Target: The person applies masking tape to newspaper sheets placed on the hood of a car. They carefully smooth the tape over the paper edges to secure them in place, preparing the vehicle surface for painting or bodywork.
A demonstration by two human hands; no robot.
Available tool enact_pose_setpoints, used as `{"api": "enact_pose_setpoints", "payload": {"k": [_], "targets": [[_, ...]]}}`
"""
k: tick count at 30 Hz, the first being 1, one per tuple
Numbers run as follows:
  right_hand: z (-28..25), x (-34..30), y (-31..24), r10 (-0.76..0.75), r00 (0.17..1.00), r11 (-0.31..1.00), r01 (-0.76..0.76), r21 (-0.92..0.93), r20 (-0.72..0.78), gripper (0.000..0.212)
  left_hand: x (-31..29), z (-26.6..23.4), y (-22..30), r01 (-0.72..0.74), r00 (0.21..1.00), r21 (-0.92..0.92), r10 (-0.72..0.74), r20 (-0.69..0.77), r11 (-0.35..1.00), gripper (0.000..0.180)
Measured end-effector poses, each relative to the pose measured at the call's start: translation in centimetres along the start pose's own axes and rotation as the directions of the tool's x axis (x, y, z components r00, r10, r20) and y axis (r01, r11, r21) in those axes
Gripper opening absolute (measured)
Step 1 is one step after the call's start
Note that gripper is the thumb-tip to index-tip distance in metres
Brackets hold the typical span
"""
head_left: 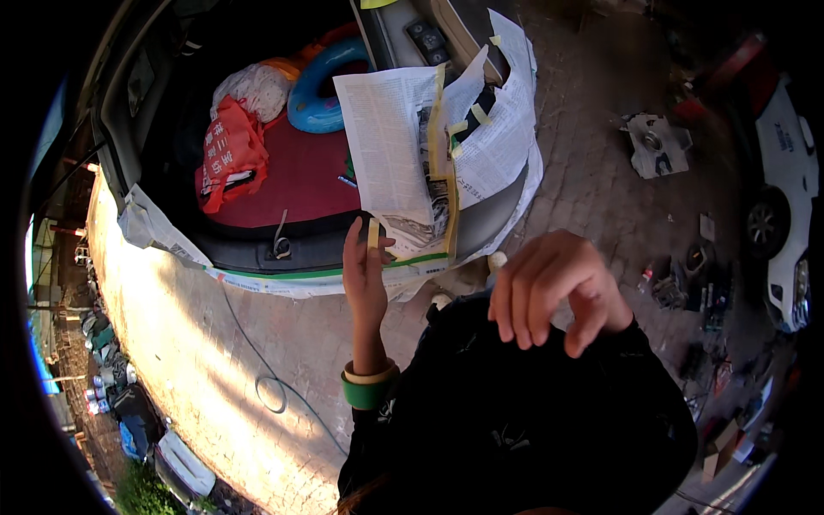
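My left hand is raised at the rear edge of the car's open trunk, beside the newspaper sheet. A short strip of pale yellow masking tape is at its fingers. Around that wrist hang a green tape roll and a beige tape roll. My right hand hovers in front of my body, its fingers loosely bent and the thumb apart, with nothing visible in it. More newspaper covers the car's right rear corner, joined by yellow tape strips. Green tape runs along the covered trunk edge.
Inside the trunk lie a red bag, a blue ring and a dark red mat. A thin hose curls over the paved ground. At right stand a white car and scattered parts.
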State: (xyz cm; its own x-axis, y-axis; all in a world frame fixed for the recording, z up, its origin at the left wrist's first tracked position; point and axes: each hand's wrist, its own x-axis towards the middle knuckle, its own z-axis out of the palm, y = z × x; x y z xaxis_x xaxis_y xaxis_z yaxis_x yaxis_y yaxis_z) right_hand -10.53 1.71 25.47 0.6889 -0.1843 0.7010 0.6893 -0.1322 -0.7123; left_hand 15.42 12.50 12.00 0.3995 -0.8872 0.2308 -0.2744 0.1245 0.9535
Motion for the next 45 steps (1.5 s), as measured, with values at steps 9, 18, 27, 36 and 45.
{"api": "enact_pose_setpoints", "payload": {"k": [9,18,27,36,45], "targets": [[2.9,-4.9,7.4,0.371,0.619,0.646,-0.707,-0.286,-0.692,0.033,-0.8,3.7,5.2,0.045,0.897,0.047,-0.061,0.437,0.998,0.069],[1.5,-6.0,6.2,0.386,0.505,0.711,-0.696,-0.099,-0.772,0.011,0.3,5.9,5.8,-0.134,0.836,0.068,0.076,0.543,0.989,0.069],[1.2,-7.0,7.6,0.073,0.608,0.676,-0.613,-0.409,-0.791,0.01,1.7,7.5,5.6,0.009,0.885,0.047,-0.03,0.465,0.999,0.027],[0.4,-7.2,8.1,0.044,0.633,0.693,-0.577,-0.433,-0.773,0.01,1.9,7.4,3.8,0.07,0.912,0.069,-0.092,0.4,0.995,0.014],[0.3,-6.6,9.6,-0.099,0.739,0.575,-0.504,-0.644,-0.667,0.015,2.0,6.9,3.2,0.132,0.94,0.038,-0.137,0.313,0.991,0.015]]}}
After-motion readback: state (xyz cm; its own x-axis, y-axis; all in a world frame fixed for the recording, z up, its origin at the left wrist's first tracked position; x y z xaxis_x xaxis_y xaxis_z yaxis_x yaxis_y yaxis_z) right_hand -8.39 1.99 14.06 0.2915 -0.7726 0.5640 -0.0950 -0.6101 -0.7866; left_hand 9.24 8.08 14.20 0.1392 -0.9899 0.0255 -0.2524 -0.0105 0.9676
